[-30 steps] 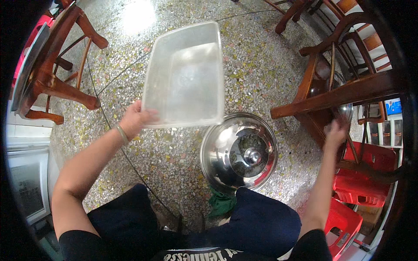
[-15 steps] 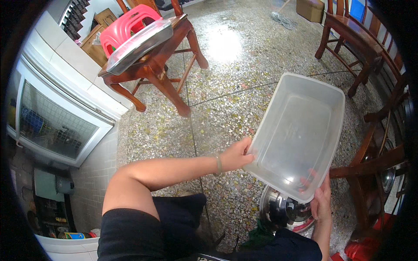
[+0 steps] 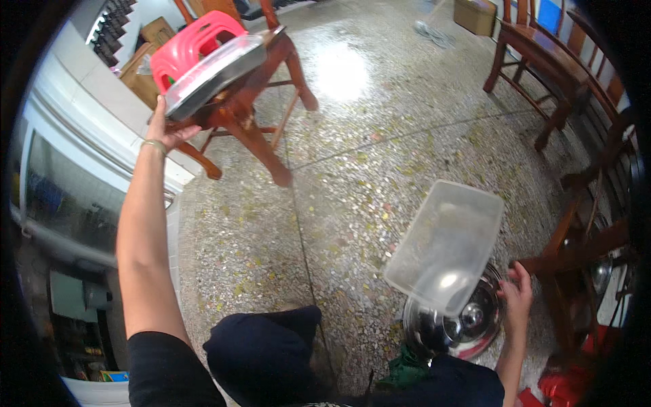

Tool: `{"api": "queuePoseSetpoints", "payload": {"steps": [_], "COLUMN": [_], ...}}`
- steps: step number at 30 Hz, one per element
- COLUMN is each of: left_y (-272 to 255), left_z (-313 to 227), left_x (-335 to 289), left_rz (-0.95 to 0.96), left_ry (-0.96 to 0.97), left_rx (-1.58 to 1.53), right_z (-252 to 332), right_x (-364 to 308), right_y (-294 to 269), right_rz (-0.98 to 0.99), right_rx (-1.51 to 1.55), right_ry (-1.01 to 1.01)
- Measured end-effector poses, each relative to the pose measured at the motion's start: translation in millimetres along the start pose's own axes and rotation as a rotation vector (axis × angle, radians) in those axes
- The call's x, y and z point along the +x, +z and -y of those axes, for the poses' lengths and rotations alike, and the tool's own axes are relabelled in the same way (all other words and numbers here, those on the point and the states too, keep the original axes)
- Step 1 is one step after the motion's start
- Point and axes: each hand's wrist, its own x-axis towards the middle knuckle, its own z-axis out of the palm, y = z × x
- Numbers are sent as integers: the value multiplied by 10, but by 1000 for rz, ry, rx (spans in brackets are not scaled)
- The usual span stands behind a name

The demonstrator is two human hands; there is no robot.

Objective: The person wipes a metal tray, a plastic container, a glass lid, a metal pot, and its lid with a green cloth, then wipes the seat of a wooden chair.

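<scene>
My left hand (image 3: 168,127) reaches out to the far left, thumb and fingers apart, at the near corner of a shallow grey tray-like piece with a see-through top (image 3: 215,73). Whether the fingertips touch it I cannot tell. That piece lies tilted against a pink plastic stool (image 3: 193,44) on a wooden chair (image 3: 245,139). A clear plastic box (image 3: 451,234) is low over the floor at right, overlapping a round shiny metal lid (image 3: 472,314); what it rests on is unclear. Just right of the box, my right hand (image 3: 519,293) is empty, fingers loosely bent and apart.
Wooden chairs stand at the far right (image 3: 542,51) and along the right edge. A mop head (image 3: 434,34) and a cardboard box (image 3: 475,16) are at the back. Green cloth or plastic (image 3: 403,370) lies by my knees, red bags (image 3: 566,386) lower right, a glazed door (image 3: 74,197) left.
Both hands have let go of the clear box, which is now lower. My left hand has swung up and left to the chair. My right hand has moved slightly away from the box.
</scene>
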Motion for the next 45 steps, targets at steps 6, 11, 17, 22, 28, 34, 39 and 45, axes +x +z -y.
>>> {"api": "queuePoseSetpoints", "payload": {"steps": [6, 11, 17, 22, 28, 34, 39, 45], "left_y": [-306, 661, 1757, 2318, 2164, 2125, 1900, 1488], "left_z": [231, 1033, 1541, 2291, 3330, 3875, 3760, 4227], "left_x": [-255, -1163, -1962, -1980, -2595, -2462, -2030, -1035], "left_rz": [229, 426, 652, 828, 717, 601, 913, 860], "left_ry": [-16, -14, -274, -458, -705, -1032, 25, 101], "left_rx": [-224, -193, 83, 230, 23, 254, 1748, 1469], "right_z": [140, -279, -513, -775, -585, -552, -615, -856], "right_x": [113, -265, -229, -69, -104, -224, -239, -155], "right_y": [476, 732, 1437, 1541, 1381, 1133, 969, 1162], "right_rz": [149, 631, 523, 507, 302, 160, 113, 302], "right_rx": [-676, -1061, -895, -1093, -847, -615, -298, -62], "right_ry": [-568, -628, -960, -1029, -952, -768, -286, 147]}}
